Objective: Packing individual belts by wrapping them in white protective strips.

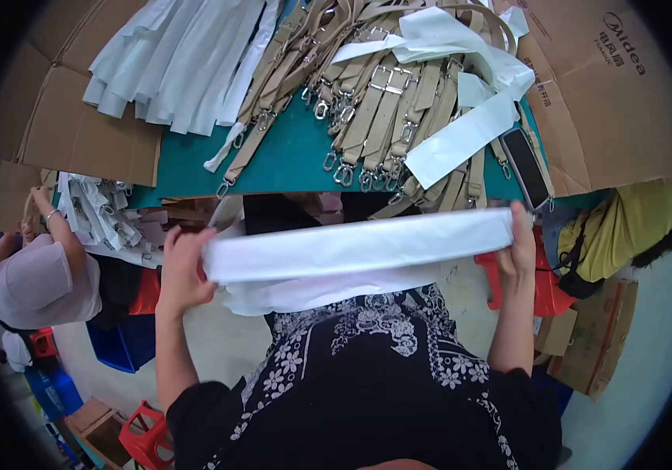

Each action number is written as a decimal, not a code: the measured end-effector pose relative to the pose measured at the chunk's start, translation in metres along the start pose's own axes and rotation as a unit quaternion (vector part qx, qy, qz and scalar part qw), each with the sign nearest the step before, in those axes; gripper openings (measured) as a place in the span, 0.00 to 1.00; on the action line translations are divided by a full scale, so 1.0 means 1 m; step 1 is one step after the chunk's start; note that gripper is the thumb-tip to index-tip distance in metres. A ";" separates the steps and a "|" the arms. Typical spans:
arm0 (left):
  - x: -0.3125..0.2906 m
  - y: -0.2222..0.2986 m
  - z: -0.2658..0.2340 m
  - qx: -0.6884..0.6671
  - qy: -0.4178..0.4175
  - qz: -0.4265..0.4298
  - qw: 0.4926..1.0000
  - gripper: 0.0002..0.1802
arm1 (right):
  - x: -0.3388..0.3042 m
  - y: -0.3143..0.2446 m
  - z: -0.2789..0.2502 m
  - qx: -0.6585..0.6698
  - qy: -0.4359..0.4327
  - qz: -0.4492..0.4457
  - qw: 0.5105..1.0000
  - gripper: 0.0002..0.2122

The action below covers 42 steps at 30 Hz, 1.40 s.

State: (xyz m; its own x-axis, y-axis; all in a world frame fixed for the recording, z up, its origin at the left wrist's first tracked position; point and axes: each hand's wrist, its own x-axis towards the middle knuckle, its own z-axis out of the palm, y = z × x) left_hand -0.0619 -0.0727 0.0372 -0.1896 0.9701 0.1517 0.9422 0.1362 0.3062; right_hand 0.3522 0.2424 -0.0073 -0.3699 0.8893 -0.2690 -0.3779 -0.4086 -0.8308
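Observation:
A long folded strip of white wrapping paper [359, 244] is stretched across in front of my body, slightly blurred by motion. My left hand [185, 270] grips its left end, and my right hand [517, 241] pinches the right end, a little higher. Whether anything lies inside the folds is hidden. Beneath it hangs more loose white paper [328, 291] near my lap. Beyond, a heap of beige straps [387, 110] with metal buckles and snap hooks covers the green table [187, 168]. A loose white sheet [465, 137] lies over the straps on the right.
Several folded white paper strips [171, 66] lie on cardboard at the far left. A dark phone-like object [525, 168] rests at the table's right edge beside a cardboard box [610, 102]. People sit on both sides, one in yellow [629, 231]. A red stool [146, 439] stands lower left.

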 end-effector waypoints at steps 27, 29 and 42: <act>0.219 0.004 -0.002 0.134 0.025 -0.249 0.959 0.12 | 0.061 -0.067 0.150 -0.602 -0.186 -0.265 0.730 0.10; 0.174 -0.034 0.001 0.142 0.035 -0.257 0.955 0.15 | 0.084 -0.076 0.147 -0.611 -0.114 -0.308 0.720 0.08; 0.109 -0.047 0.017 0.034 0.140 -0.206 0.968 0.08 | 0.237 -0.019 0.262 -0.794 -0.240 -0.456 0.323 0.05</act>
State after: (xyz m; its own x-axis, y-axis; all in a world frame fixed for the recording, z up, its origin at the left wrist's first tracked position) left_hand -0.1225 0.0296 0.0233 -0.6114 0.7394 0.2819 0.7850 0.5216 0.3343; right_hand 0.0498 0.4067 0.0723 -0.9523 0.2009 0.2295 0.2547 0.9379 0.2357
